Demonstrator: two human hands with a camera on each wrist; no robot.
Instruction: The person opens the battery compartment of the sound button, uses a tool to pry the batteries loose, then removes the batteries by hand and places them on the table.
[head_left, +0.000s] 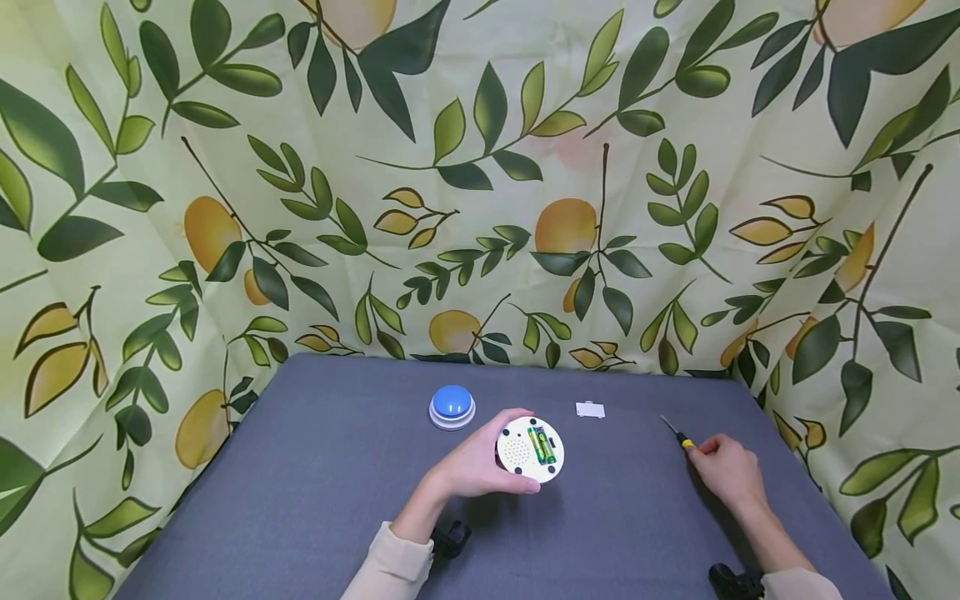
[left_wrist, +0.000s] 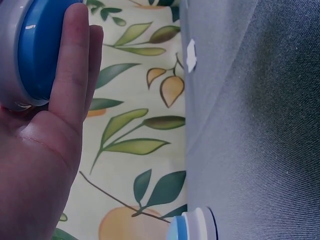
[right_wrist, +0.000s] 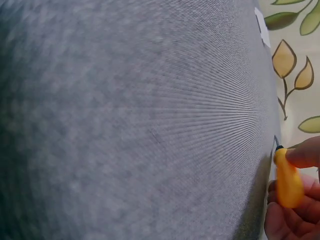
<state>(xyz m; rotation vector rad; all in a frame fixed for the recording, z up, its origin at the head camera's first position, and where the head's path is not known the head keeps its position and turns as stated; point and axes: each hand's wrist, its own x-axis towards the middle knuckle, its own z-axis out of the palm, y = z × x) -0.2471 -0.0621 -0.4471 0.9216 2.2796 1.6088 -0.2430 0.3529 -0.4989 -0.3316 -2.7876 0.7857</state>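
Firstly, we list one round device [head_left: 521,456]: pale underside turned to the head camera, battery compartment uncovered, two green batteries [head_left: 542,446] lying side by side in it. Location: raised over the table [head_left: 322,475], in the left hand [head_left: 480,458], whose thumb and fingers span opposite parts of the rim. (The left wrist view shows this piece's blue dome on its other face.)

Next, one screwdriver [head_left: 687,442], yellow handle pinched by the right hand [head_left: 727,471]. Its long axis slants forward and leftward, tip to the table's far edge.

Also, one small white plate [head_left: 590,410], flat on the table, lying beyond and to the right of the device, between it and the screwdriver tip.

Key relation, in our judgement: the device lies to the left of the screwdriver, well apart, and the tip points past it. The left hand is the nearer one to the compartment, as it holds the device.

Lastly, one blue-domed button [head_left: 452,407], standing left of the device, untouched.
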